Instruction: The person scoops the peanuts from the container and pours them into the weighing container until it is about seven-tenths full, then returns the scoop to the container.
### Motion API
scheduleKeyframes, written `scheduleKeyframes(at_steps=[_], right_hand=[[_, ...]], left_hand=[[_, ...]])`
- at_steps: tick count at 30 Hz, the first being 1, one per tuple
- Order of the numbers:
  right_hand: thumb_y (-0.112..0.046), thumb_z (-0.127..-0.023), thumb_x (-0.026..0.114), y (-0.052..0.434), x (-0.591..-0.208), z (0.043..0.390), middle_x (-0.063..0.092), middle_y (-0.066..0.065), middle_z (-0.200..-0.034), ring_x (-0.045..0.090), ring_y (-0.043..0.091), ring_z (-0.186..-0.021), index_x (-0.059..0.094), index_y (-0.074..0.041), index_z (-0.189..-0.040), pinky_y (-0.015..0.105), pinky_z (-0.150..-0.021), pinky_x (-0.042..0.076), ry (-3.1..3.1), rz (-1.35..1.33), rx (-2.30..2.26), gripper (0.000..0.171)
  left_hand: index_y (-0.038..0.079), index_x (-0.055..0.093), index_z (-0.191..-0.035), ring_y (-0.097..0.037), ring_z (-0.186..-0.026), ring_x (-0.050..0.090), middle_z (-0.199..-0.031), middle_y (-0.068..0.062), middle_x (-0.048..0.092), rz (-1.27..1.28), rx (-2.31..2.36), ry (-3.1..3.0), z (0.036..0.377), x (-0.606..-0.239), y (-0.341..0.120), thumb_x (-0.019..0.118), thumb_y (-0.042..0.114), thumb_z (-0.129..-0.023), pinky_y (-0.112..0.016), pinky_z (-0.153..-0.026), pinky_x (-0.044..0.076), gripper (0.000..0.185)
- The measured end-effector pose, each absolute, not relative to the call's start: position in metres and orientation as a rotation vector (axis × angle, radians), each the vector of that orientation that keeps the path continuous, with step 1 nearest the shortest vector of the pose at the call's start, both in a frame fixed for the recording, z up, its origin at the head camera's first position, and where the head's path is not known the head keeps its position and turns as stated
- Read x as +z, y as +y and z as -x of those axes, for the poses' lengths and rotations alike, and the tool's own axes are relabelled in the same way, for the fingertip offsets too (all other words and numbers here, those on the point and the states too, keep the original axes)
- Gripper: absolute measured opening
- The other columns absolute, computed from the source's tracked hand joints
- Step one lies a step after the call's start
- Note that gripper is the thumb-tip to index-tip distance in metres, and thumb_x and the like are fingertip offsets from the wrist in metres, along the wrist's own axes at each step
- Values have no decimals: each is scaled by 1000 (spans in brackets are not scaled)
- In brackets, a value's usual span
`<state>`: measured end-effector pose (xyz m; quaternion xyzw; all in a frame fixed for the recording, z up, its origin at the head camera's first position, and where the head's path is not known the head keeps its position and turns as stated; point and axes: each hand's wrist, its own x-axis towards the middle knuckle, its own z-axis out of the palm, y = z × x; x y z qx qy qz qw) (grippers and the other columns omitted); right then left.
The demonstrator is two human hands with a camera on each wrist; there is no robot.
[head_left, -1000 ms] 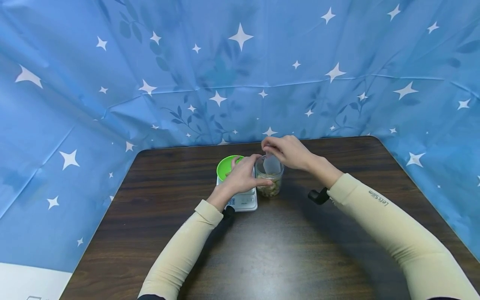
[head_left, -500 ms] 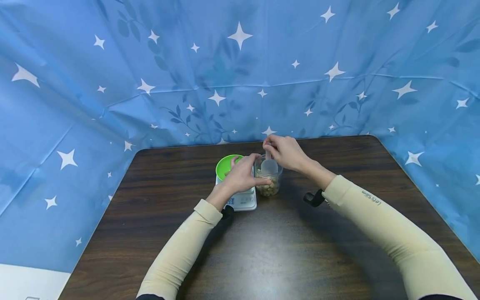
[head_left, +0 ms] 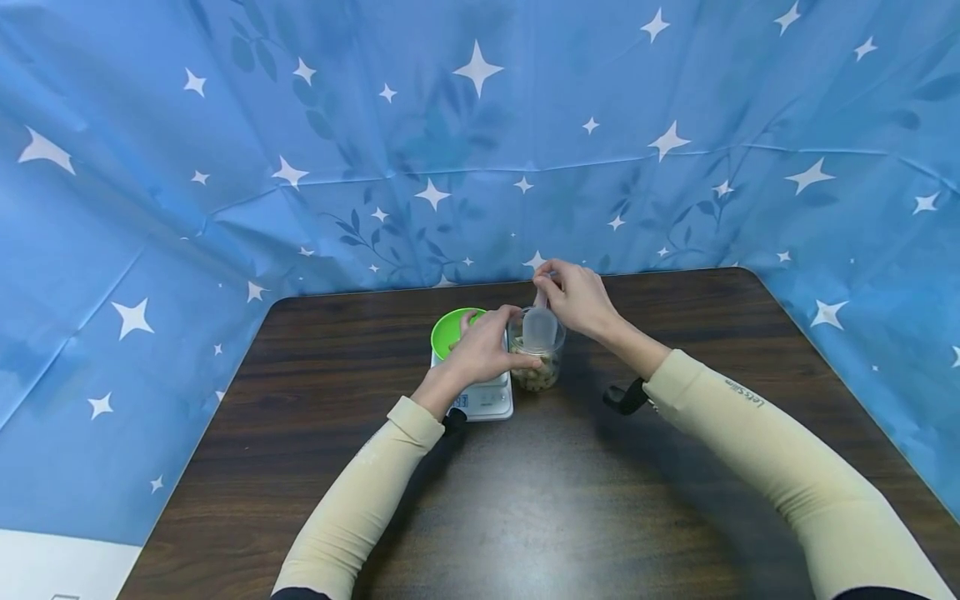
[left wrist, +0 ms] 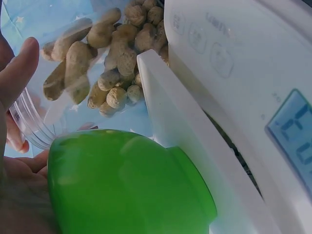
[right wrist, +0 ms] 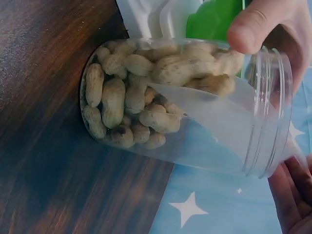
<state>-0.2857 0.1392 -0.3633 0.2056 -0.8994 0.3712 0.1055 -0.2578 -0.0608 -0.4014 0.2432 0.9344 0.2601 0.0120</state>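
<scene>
Near the middle of the head view, a clear plastic jar (head_left: pixel 537 354) of peanuts (right wrist: pixel 127 105) stood on the dark wooden table (head_left: pixel 525 500), right beside a white kitchen scale (head_left: pixel 483 398). The left hand (head_left: pixel 483 350) was curled around the jar's side, thumb and fingers wrapped on it. The right hand (head_left: pixel 577 296) sat just above the jar's mouth, fingertips pinching the handle of a translucent scoop (head_left: pixel 540 327) that dipped down into the jar. In the right wrist view the scoop's blade (right wrist: pixel 214 117) reached the top of the nuts. A green bowl (head_left: pixel 453 331) sat on the scale, left of the jar, mostly behind the left hand. Blue starry cloth (head_left: pixel 480 133) filled the upper frame.
</scene>
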Motion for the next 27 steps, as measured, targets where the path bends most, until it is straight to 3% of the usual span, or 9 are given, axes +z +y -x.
scheduleKeyframes(at_steps=[14,22,27], right_hand=[[-17,-108,55,130,-360,283,66,4,-64,45,18,-43,68,1,-113,32,-44,32,-2543,-526,1097,23],[-18,-108,54,124,-363,281,60,2,-59,42,18,-42,68,2,-115,35,-46,33,-2605,-504,1073,25],[-20,-109,53,132,-360,284,64,8,-62,55,24,-48,67,2,-121,36,-49,39,-2634,-390,1162,29]], left_hand=[[7,50,-145,-24,-122,58,-129,-6,64,-746,853,2902,257,-401,-61,86,50,-81,-64,-114,17,85],[7,49,-146,-22,-121,58,-130,-4,64,-751,853,2903,257,-402,-61,86,49,-81,-63,-114,17,86],[8,50,-145,-22,-121,59,-128,-4,65,-735,866,2895,258,-402,-61,87,50,-81,-62,-115,16,85]])
